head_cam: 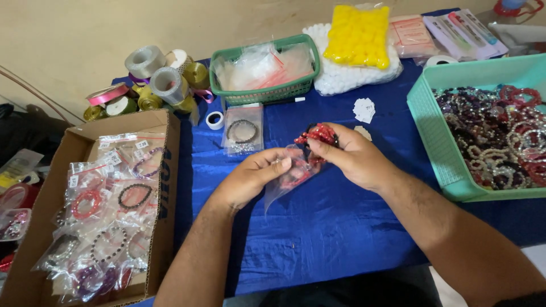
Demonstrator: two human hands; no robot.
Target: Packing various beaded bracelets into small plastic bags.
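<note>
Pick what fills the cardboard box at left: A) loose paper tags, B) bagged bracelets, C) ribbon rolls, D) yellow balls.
B: the box holds clear bags, each with a bead bracelet inside; the ribbon rolls sit behind it on the table.

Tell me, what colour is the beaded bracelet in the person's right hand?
Red beaded bracelet, seen in the head view.

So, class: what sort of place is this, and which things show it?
Probably a home craft workspace for packing bead bracelets: a mint basket heaped with loose bracelets, a cardboard box of bagged ones, and ribbon rolls on a blue cloth.
</note>
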